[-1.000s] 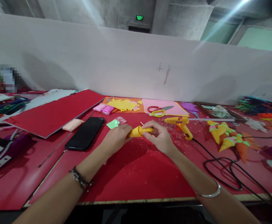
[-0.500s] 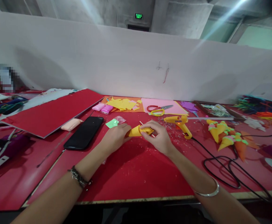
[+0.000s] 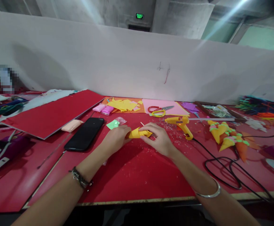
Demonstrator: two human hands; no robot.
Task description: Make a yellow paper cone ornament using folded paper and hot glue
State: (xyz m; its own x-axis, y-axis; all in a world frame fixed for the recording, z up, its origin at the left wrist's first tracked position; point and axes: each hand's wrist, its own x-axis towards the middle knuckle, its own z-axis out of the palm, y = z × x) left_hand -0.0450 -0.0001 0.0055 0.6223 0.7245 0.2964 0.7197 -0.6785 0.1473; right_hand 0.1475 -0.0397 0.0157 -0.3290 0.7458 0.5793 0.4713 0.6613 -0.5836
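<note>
A rolled yellow paper cone (image 3: 135, 133) lies level between my hands above the red tabletop. My left hand (image 3: 118, 137) is closed round its left end, hiding the tip. At the wider right end, which shows folded yellow layers, my right hand (image 3: 159, 138) curls its fingers over the top, with the thumb below. A thin white stick (image 3: 142, 123) pokes up just behind the cone; whether it is attached I cannot tell. To the right lies a yellow hot glue gun (image 3: 182, 125) with an orange light on.
A black phone (image 3: 84, 134) lies left of my hands. Scissors (image 3: 160, 110) rest on pink paper behind, beside yellow paper scraps (image 3: 122, 104). Finished-looking small cones (image 3: 227, 136) lie at right, near the looped black cord (image 3: 231, 169). A red board (image 3: 54, 111) slants at left.
My right thumb has shifted down and off the face of the cone, and the right fingers have loosened, so more of the folded end shows. My left hand has hardly moved.
</note>
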